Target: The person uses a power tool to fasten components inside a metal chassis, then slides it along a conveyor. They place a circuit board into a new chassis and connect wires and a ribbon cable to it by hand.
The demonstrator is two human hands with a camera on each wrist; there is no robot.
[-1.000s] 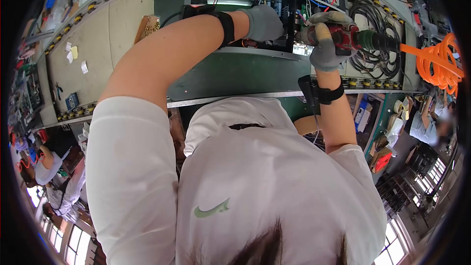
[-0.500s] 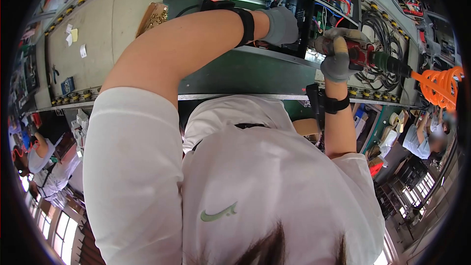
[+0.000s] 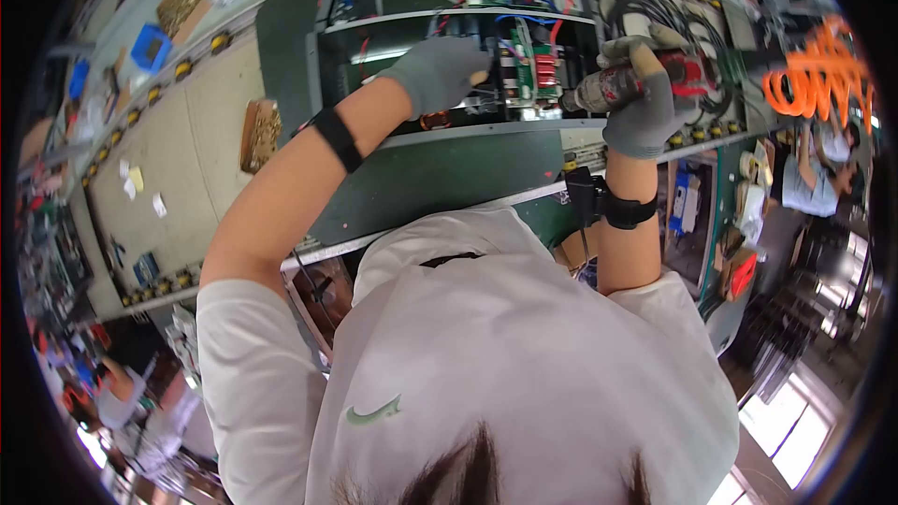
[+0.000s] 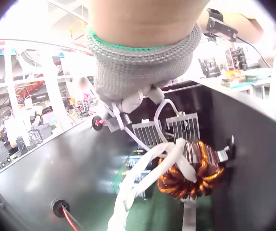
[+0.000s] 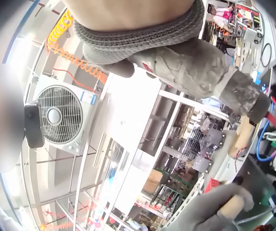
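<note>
My gloved right hand (image 3: 645, 112) grips a red and black air screwdriver (image 3: 608, 89), its nose pointing left over the right end of an open metal chassis (image 3: 412, 136). The driver's worn, taped-looking body (image 5: 191, 70) fills the top of the right wrist view. My gloved left hand (image 3: 440, 73) is inside the chassis, left of a green circuit board with red parts (image 3: 538, 70). In the left wrist view its fingers are bent by a thin white cable (image 4: 135, 138), above a copper-wound coil (image 4: 195, 173); whether they pinch anything I cannot tell.
A box of brass-coloured fasteners (image 3: 262, 136) sits left of the chassis. Black cables (image 3: 645, 14) lie behind the driver, and an orange coiled hose (image 3: 818, 75) hangs at the right. A blue bin (image 3: 150, 49) stands at the far left, beyond the rollers.
My left hand has moved left within the chassis, uncovering the board with red parts between the hands. The right hand still grips the driver. The head view has shifted.
</note>
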